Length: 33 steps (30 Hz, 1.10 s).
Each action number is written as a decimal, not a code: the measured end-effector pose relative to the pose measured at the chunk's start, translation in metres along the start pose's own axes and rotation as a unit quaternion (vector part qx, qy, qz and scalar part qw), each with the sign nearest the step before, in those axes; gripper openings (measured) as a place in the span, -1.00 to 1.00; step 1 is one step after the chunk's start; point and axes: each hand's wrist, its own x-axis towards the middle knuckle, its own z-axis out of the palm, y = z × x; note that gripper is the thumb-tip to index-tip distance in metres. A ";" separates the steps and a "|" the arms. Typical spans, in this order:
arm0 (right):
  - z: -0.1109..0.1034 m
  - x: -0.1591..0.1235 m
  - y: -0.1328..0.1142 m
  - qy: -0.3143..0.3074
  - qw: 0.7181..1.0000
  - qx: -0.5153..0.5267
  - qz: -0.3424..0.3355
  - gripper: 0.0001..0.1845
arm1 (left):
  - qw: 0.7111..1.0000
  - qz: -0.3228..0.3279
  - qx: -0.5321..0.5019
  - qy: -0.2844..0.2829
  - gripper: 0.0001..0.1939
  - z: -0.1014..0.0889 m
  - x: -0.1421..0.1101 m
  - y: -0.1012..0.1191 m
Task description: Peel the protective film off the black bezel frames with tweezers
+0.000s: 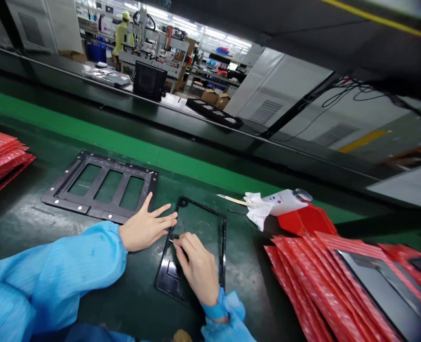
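Head camera view: a dark green bench spreads across the foreground. On its right leans a stack of red bubble-wrap pouches; another pouch stack, cut off by the view's edge, lies at far left. A black fixture plate with three rectangular windows lies left of centre, and a flat grey panel rests on top of the right-hand stack. Between fixture and right-hand stack, flat on the bench, is a black rectangular frame. Both hands work at it from blue sleeves: the left hand is spread, fingertips at the frame's left rail, while the right hand bends over the opening, thumb and forefinger pinched together. Beyond the right-hand stack sits a red bin, with a white bottle lying tilted just beside it, then a crumpled white tissue and a slim pale-handled tool. Smallest is the thin pale sliver in the right hand's pinch, near the left rail, too small to identify.
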 end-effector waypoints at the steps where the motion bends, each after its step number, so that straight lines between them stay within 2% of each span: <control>1: 0.001 0.001 0.000 0.003 1.000 -0.008 0.001 -0.77 | 1.000 0.001 0.000 0.001 -0.62 0.000 0.000 0.000; 9: 0.005 0.003 -0.001 0.016 0.999 -0.027 0.017 -0.75 | 1.000 0.004 -0.001 0.002 -0.62 0.002 -0.001 -0.001; 14: 0.003 0.001 -0.001 -0.005 1.000 -0.021 -0.003 -0.75 | 1.000 -0.002 -0.003 -0.003 -0.63 0.000 0.000 -0.002; 18: 0.002 -0.001 -0.001 0.010 1.000 -0.002 0.005 -0.76 | 1.000 -0.006 -0.012 -0.011 -0.63 -0.001 0.001 -0.002; 25: 0.003 -0.001 -0.002 -0.004 1.000 -0.019 -0.006 -0.76 | 1.000 -0.006 -0.006 -0.008 -0.64 -0.001 0.001 -0.001; 33: 0.005 0.001 -0.002 -0.016 0.999 -0.025 0.024 -0.76 | 1.000 0.000 0.005 -0.012 -0.63 -0.001 0.001 0.000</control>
